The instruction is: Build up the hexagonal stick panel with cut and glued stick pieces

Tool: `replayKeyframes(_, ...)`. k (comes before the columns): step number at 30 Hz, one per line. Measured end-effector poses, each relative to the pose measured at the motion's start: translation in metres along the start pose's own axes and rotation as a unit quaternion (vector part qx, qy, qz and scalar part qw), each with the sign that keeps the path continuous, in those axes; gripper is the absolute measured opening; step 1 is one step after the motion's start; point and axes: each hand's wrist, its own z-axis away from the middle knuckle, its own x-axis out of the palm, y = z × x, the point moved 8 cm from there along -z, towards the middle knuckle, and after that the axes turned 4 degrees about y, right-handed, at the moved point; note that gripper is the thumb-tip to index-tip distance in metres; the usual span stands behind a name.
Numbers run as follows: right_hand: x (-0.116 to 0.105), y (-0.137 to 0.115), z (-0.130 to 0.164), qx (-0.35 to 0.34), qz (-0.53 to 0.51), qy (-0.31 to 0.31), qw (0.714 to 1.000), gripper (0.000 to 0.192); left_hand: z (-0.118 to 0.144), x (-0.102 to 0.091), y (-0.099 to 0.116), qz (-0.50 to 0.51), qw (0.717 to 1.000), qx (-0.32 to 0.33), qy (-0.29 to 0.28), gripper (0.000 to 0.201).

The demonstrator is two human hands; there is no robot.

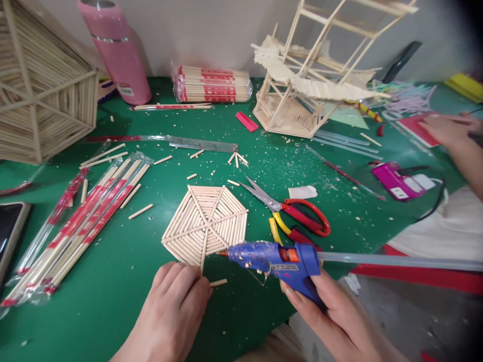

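On green mat | left hand [177,296] fingertips pressing hexagon panel [206,223] | right hand [332,314] gripping glue gun [275,259]

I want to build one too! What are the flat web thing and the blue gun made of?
The web panel looks like pale bare wooden sticks laid side by side, matte with visible grain lines. The glue gun in the right hand looks like blue plastic, slightly shiny, with an orange trigger part.

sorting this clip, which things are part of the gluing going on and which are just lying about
In use:
blue glue gun in the right hand
hexagonal stick panel under the left hand
short stick beside it

Lying about:
scissors
pink bottle
ruler
wrapped chopsticks
stick tower
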Motion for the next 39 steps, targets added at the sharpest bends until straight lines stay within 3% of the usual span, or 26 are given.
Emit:
replayKeyframes(6,-0.001,-0.005,-0.006,-0.017,0.012,0.019,1.000,0.030,-0.001,-0.001,0.001,-0.006,1.000,0.004,0.001,0.017)
replayKeyframes(28,-0.007,0.019,0.001,0.081,-0.038,-0.004,0.996,0.031,-0.002,-0.003,0.001,-0.011,1.000,-0.002,-0.002,0.017)
replayKeyframes(39,-0.007,0.017,0.002,0.069,-0.007,0.003,0.998,0.028,-0.002,-0.002,0.000,-0.013,1.000,-0.002,-0.005,0.016)
